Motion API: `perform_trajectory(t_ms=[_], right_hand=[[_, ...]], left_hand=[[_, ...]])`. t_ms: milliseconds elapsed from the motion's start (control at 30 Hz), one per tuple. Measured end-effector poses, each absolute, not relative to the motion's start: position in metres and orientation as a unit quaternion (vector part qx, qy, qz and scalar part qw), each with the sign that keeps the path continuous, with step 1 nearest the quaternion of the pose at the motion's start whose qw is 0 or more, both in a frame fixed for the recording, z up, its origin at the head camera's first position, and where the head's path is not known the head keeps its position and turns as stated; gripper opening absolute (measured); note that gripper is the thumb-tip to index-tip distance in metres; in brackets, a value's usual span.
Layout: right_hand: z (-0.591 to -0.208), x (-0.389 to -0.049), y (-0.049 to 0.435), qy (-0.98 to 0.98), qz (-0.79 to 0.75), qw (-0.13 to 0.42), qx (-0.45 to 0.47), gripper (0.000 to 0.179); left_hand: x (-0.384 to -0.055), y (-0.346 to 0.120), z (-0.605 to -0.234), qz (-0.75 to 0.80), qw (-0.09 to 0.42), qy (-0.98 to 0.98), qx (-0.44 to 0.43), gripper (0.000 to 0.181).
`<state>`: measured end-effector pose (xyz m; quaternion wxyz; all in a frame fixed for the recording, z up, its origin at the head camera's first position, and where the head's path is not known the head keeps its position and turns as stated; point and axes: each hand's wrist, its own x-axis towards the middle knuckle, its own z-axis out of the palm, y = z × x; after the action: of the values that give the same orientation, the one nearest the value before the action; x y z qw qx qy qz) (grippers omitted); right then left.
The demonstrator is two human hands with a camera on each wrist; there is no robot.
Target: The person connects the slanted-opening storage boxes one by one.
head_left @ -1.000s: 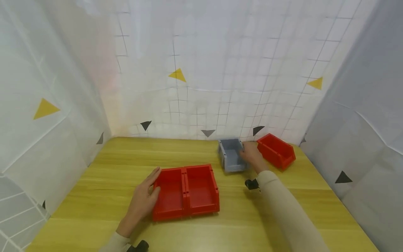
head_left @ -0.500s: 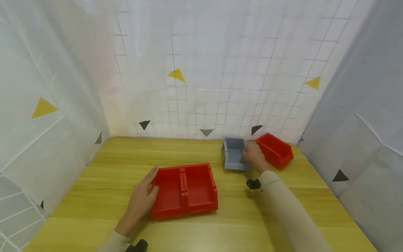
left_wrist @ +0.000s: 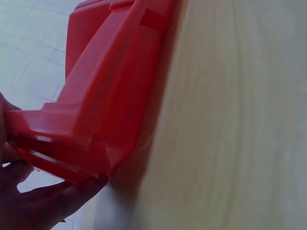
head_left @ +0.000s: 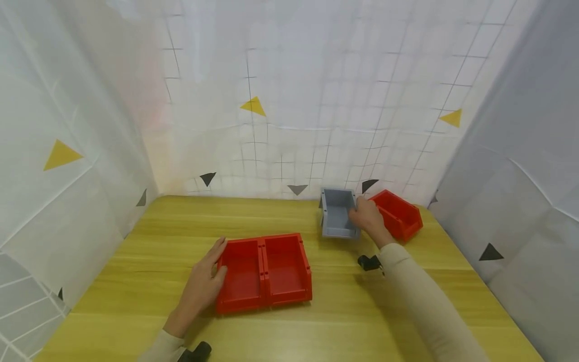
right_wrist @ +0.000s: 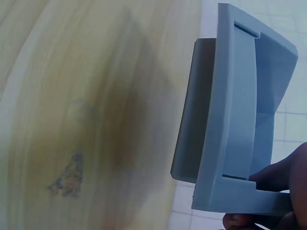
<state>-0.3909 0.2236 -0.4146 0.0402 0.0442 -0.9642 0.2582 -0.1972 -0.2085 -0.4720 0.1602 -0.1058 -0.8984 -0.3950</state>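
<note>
In the head view, two red storage bins stand side by side on the table: a left red bin (head_left: 241,276) and a right red bin (head_left: 285,269). My left hand (head_left: 201,284) holds the outer wall of the left one, thumb over the rim and fingers (left_wrist: 72,196) along the outside. At the back right, my right hand (head_left: 368,218) grips the right side wall of a grey storage bin (head_left: 338,211). The right wrist view shows this bin raised off the table, above its shadow. Some of the right fingers are hidden behind its wall.
Another red bin (head_left: 400,216) stands at the back right corner, just beyond my right hand and partly covered by it. White sheeting (head_left: 289,151) with yellow and dark triangles encloses the wooden table (head_left: 344,322) at the back and sides.
My right hand has shifted the grey bin slightly right, then lifted it off the table. My left hand and the paired red bins have stayed in place.
</note>
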Motion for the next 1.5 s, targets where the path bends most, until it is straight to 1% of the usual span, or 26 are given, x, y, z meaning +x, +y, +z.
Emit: perform_trajectory(t_ms=[367,500,633,733,967,1033,1100,1200,1367,1500], right_hand=[[-0.395,-0.369,0.222,-0.956,0.283,0.061,0.057,0.028],[-0.388,-0.357,0.218,-0.957,0.273,0.072,0.065,0.022],[-0.382,-0.343,0.214,-0.961,0.261,0.069,0.067,0.019],[-0.380,-0.334,0.212,-0.959,0.265,0.066,0.069,0.023],[-0.381,-0.317,0.210,-0.947,0.297,0.090,0.083,0.039],[-0.381,-0.313,0.208,-0.945,0.302,0.094,0.083,0.037],[-0.381,-0.309,0.205,-0.945,0.302,0.093,0.082,0.031],[-0.381,-0.303,0.202,-0.946,0.303,0.082,0.080,0.027],[-0.381,-0.293,0.199,-0.946,0.304,0.080,0.076,0.031],[-0.383,-0.286,0.200,-0.946,0.301,0.091,0.085,0.030]], left_hand=[[-0.199,-0.213,-0.473,-0.391,0.160,-0.901,-0.105,0.062],[-0.199,-0.213,-0.473,-0.392,0.159,-0.900,-0.106,0.061],[-0.199,-0.214,-0.476,-0.389,0.161,-0.901,-0.107,0.061],[-0.199,-0.214,-0.478,-0.389,0.161,-0.900,-0.108,0.061],[-0.197,-0.215,-0.476,-0.394,0.160,-0.898,-0.110,0.061],[-0.198,-0.216,-0.476,-0.394,0.160,-0.899,-0.109,0.061],[-0.198,-0.216,-0.476,-0.395,0.159,-0.899,-0.107,0.061],[-0.198,-0.216,-0.478,-0.395,0.156,-0.900,-0.103,0.061],[-0.198,-0.215,-0.477,-0.395,0.158,-0.899,-0.104,0.061],[-0.199,-0.214,-0.475,-0.394,0.155,-0.899,-0.107,0.061]])
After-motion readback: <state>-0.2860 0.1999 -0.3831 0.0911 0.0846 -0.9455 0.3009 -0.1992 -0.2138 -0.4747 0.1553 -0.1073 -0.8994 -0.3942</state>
